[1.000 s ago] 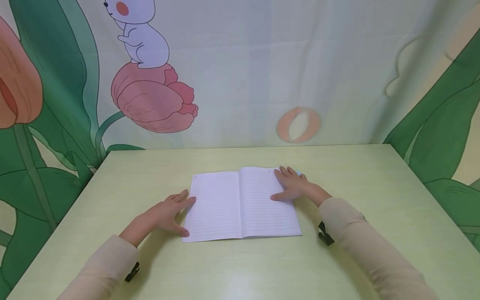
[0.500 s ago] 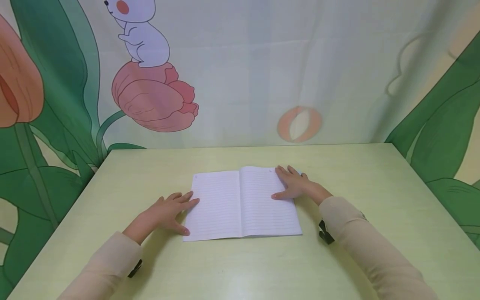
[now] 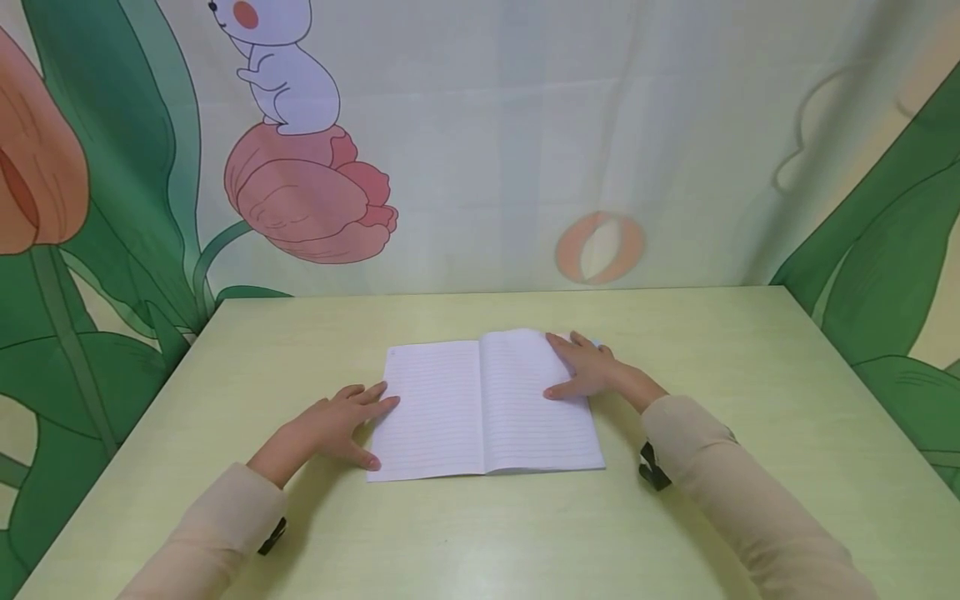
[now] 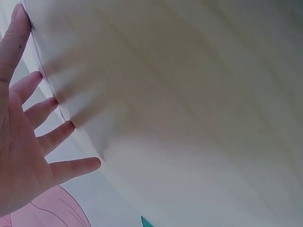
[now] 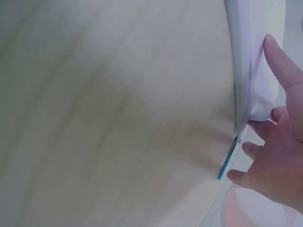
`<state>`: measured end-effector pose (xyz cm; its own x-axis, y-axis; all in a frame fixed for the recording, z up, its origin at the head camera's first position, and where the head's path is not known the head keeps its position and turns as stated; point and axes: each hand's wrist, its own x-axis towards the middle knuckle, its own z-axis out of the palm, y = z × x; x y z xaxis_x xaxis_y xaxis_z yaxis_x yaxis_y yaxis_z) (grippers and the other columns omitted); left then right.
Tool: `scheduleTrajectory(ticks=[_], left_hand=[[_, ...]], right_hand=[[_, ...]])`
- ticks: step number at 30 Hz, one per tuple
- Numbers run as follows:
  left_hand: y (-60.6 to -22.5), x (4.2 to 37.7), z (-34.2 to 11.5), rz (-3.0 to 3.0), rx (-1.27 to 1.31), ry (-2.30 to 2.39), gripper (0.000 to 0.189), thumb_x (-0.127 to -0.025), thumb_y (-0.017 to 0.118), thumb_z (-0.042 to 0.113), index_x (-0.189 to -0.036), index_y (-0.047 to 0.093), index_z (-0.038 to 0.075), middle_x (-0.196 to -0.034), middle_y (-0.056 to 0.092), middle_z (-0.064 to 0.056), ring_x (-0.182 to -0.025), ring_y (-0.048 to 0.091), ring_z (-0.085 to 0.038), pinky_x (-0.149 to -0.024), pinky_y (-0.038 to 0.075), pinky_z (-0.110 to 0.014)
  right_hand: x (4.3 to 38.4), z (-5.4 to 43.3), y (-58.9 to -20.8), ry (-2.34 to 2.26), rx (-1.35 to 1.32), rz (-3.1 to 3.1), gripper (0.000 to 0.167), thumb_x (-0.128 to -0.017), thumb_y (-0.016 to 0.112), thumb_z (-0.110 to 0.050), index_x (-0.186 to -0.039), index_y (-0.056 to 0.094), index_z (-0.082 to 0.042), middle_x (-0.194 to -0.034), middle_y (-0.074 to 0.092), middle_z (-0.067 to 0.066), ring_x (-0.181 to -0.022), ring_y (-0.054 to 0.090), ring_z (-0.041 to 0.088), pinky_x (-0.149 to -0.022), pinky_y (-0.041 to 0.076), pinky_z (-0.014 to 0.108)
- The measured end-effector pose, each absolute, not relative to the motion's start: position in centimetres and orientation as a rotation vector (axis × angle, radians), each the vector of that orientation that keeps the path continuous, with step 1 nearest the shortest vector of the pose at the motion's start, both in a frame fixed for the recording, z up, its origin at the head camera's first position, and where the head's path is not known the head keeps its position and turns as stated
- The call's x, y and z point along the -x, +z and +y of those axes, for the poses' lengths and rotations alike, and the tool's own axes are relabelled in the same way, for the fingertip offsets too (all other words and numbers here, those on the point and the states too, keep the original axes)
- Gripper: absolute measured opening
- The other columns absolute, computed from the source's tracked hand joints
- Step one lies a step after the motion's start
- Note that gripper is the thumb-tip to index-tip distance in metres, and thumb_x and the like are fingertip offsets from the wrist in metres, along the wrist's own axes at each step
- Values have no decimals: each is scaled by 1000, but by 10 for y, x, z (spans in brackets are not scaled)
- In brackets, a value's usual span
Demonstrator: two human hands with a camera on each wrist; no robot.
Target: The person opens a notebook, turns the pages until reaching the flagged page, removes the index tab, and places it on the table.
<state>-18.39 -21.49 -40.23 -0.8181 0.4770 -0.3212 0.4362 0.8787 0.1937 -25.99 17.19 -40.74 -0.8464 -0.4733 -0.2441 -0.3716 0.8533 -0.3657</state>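
An open lined notebook (image 3: 442, 417) lies on the pale table with both pages facing up. My left hand (image 3: 333, 429) rests on the left page's outer edge, its fingers and thumb spread. At the upper right corner of the right page (image 3: 525, 433) is my right hand (image 3: 588, 371), with the thumb laid on the page. Its fingertips press the page's top corner, where the paper buckles upward; the right wrist view shows the bent paper (image 5: 260, 106) against a fingertip. A thin blue strip (image 5: 228, 158) sticks out by the notebook's corner under those fingers.
The table (image 3: 480, 542) extends on every side of the notebook. Behind it hangs a curtain (image 3: 480, 167) printed with flowers, leaves and a white animal. Dark straps (image 3: 654, 468) show under both sleeves at the wrists.
The right hand's fingertips have slid slightly left, and the right page's top corner has bent upward. Earlier, the left hand shifted a little further onto the left page.
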Motion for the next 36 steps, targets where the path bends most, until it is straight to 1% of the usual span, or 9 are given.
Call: scheduleTrajectory(ticks=[4,11,14,17,19,21,25,34,36], left_hand=[[-404,184,-216,2686,-679,166,93,-67,74,50,-143,31,16,-149,19,-13,-131,18,-40,-92,26,-64],[-404,184,-217,2682,-678,183,93,-67,74,50,-143,31,16,-149,19,-13,-131,18,-40,-92,26,-64],[-404,184,-217,2679,-677,187,93,-67,74,50,-143,31,16,-149,18,-13,-131,18,-40,-92,26,-63],[-404,184,-216,2677,-680,194,93,-67,74,50,-143,31,16,-149,18,-13,-131,17,-40,-92,25,-64],[-404,184,-216,2676,-677,198,93,-67,74,50,-143,31,16,-149,18,-13,-131,17,-40,-92,25,-64],[-404,184,-216,2675,-673,201,93,-67,74,50,-143,31,16,-149,18,-13,-131,17,-39,-92,25,-64],[-404,183,-215,2674,-664,207,93,-67,74,49,-143,31,16,-149,18,-12,-131,17,-39,-93,25,-64],[-399,182,-214,2677,-664,203,92,-68,74,47,-143,31,16,-149,18,-13,-131,17,-40,-93,25,-64],[-398,181,-214,2671,-667,210,92,-68,74,46,-142,32,14,-148,18,-14,-131,17,-41,-92,25,-64]], right_hand=[[259,172,-405,-555,668,2667,97,-80,64,-46,-146,8,-3,-145,21,22,-133,10,40,-100,11,61],[256,172,-404,-814,714,2572,94,-82,65,-41,-145,8,0,-147,16,21,-133,17,35,-106,17,46],[253,171,-400,-952,634,2541,87,-81,66,-37,-144,18,0,-144,26,21,-130,26,34,-104,21,47],[251,168,-395,-1148,515,2490,76,-80,68,-26,-139,28,2,-133,41,22,-116,43,33,-97,32,46],[249,166,-392,-1272,415,2441,71,-79,68,-19,-137,31,1,-127,45,22,-107,48,31,-92,37,43],[248,163,-390,-1374,322,2398,71,-79,66,-13,-138,29,0,-124,46,24,-102,50,30,-87,40,40],[245,159,-390,-1531,225,2339,78,-79,64,-4,-143,19,-1,-121,45,30,-101,52,33,-85,43,39],[242,136,-385,-1725,165,2236,91,-79,66,-5,-146,4,-5,-124,45,28,-98,55,30,-81,46,36],[240,128,-386,-1762,170,2189,89,-79,66,-4,-146,7,-7,-126,46,26,-98,55,30,-79,47,36]])
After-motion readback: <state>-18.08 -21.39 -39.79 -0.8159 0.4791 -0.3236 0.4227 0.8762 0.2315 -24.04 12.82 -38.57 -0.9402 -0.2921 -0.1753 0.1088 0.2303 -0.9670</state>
